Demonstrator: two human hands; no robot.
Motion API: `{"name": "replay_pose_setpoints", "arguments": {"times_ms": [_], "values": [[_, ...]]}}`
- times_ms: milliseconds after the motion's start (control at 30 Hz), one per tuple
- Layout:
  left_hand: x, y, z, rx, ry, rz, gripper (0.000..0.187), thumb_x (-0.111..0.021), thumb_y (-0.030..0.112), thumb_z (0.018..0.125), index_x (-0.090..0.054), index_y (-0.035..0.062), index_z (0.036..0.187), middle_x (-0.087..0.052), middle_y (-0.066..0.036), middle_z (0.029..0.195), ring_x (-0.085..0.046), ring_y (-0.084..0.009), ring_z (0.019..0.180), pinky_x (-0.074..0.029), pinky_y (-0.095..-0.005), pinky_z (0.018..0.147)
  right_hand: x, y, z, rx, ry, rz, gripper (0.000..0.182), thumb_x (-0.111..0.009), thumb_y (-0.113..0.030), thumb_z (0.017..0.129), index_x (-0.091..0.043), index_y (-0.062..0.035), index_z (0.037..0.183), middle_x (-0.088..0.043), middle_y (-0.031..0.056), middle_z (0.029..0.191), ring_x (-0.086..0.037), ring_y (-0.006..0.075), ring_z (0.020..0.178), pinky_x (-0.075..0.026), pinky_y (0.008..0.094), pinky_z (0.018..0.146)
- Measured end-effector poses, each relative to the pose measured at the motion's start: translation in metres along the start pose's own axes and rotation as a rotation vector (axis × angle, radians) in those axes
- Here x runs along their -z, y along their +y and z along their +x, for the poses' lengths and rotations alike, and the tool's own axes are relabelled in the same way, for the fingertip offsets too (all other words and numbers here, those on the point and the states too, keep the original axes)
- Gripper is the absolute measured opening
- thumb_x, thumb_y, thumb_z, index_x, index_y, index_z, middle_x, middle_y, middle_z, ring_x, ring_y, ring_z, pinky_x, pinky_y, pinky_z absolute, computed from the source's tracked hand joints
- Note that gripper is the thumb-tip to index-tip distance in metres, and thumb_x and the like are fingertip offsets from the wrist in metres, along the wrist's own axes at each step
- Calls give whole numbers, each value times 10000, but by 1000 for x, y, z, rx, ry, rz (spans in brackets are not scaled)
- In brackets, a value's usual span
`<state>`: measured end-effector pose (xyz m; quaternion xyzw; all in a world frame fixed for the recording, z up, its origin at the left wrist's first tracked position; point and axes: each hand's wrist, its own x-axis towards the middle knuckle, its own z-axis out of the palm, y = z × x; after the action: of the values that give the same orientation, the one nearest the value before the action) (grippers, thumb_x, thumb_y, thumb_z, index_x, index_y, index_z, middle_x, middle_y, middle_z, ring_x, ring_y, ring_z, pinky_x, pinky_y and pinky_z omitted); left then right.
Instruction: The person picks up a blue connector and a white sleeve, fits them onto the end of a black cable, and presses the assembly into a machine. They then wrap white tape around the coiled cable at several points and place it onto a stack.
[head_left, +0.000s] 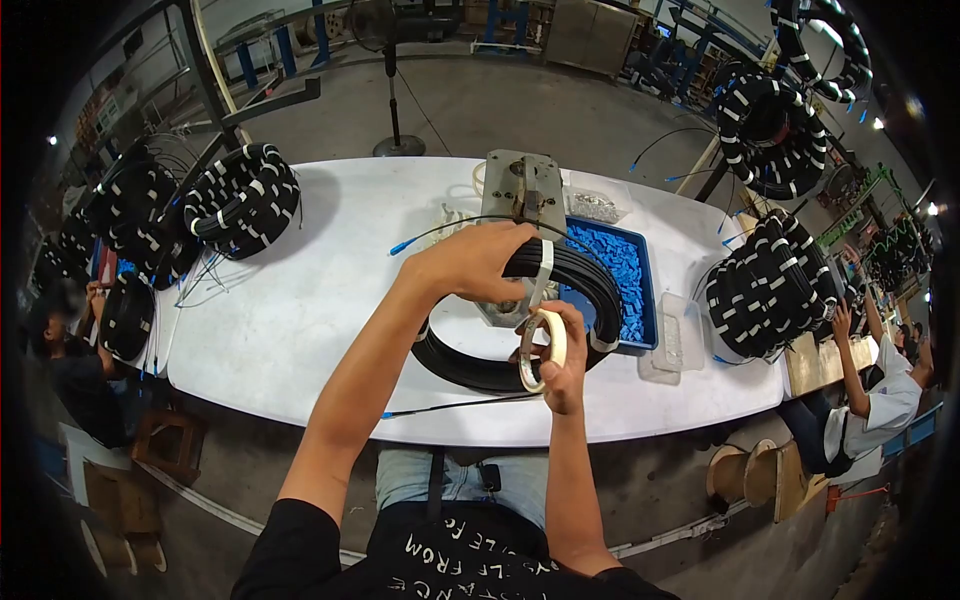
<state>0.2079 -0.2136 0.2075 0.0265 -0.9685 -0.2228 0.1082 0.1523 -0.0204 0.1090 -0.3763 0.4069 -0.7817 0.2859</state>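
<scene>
My left hand (472,262) grips the top of a coil of black cable (480,365) that stands over the white table (300,300). A strip of pale tape (541,268) runs from the coil down to a roll of masking tape (541,352). My right hand (560,355) holds that roll just in front of the coil. Behind the coil stands a grey metal winding fixture (525,190). A loose cable end with a blue connector (402,246) trails to the left of my left hand.
A blue tray of small blue parts (620,265) lies right of the coil, clear plastic boxes (668,340) beside it. Taped cable bundles (243,198) are piled at the table's left and right (765,285) ends. Seated people work at both sides. A fan stand (397,140) is behind.
</scene>
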Motion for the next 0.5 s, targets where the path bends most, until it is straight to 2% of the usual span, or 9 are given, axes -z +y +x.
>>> {"name": "replay_pose_setpoints", "arguments": {"times_ms": [100, 167, 200, 367, 500], "values": [[7, 18, -2, 37, -34, -42, 661, -672, 345, 737, -524, -2, 1280, -632, -227, 1165, -595, -370, 1100, -470, -426, 950, 1, 17, 2, 153, 34, -105, 828, -784, -486, 683, -442, -62, 1307, -487, 83, 1103, -546, 163, 911, -549, 315, 709], [9, 26, -2, 104, -56, -53, 666, -661, 442, 788, -539, -14, 1258, -629, -238, 1175, -606, -382, 1087, -476, -429, 941, 1, 20, 7, 194, 61, -133, 837, -783, -506, 690, -439, -51, 1302, -489, 89, 1099, -546, 164, 905, -537, 306, 729], [7, 27, -2, 100, -59, -52, 666, -661, 442, 788, -539, -14, 1258, -629, -238, 1175, -606, -382, 1087, -476, -429, 941, 2, 21, 9, 206, 73, -138, 842, -783, -517, 690, -439, -47, 1298, -489, 91, 1098, -543, 164, 907, -532, 303, 732], [-5, 18, 2, 61, 83, 11, 744, -655, 592, 822, -553, -12, 1244, -650, -235, 1128, -623, -392, 1051, -485, -438, 924, 19, 33, 18, 281, 35, -214, 819, -779, -515, 703, -447, -45, 1285, -470, 81, 1097, -539, 174, 939, -518, 300, 738], [-11, 0, 3, 11, 143, 117, 729, -673, 576, 812, -565, -13, 1226, -659, -228, 1112, -631, -392, 1032, -497, -443, 899, 17, 24, 10, 311, -15, -228, 776, -771, -489, 715, -461, -46, 1271, -430, 81, 1135, -532, 183, 979, -505, 302, 763]]}}
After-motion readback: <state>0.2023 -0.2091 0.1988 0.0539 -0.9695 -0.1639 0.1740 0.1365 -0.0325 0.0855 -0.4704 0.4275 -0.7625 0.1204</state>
